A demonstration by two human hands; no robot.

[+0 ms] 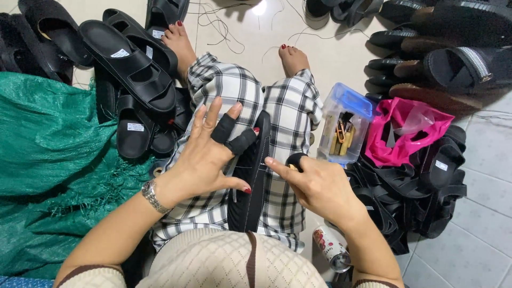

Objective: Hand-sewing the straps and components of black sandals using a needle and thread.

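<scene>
Pale floor tiles [469, 234] lay under a seated person in checked trousers [288, 112], ringed by footwear. On the lap stood a black sandal [250, 181], turned on edge between the knees, its sole running from the waist toward the feet, white stitching along its rim. The left hand [205, 154] pressed against its left side, thumb hooked low on the sole, fingers spread rather than clenched, two of them wearing black finger guards [232, 136]. The right hand [320, 184] rested just beside the sandal's right edge, forefinger touching it; a black guard capped its thumb, and whether it pinched a needle could not be told. The sandal looked light, its sole thick and fairly stiff, likely bending somewhat; the sole's flanks seemed the surest hold.

A pile of black sandals [133, 80] lay at the left over a green woven sack [53, 160]. Right of the knee stood a clear box [346, 128] with brass bits, a pink plastic bag [405, 133], more sandals, and a small can [330, 248].
</scene>
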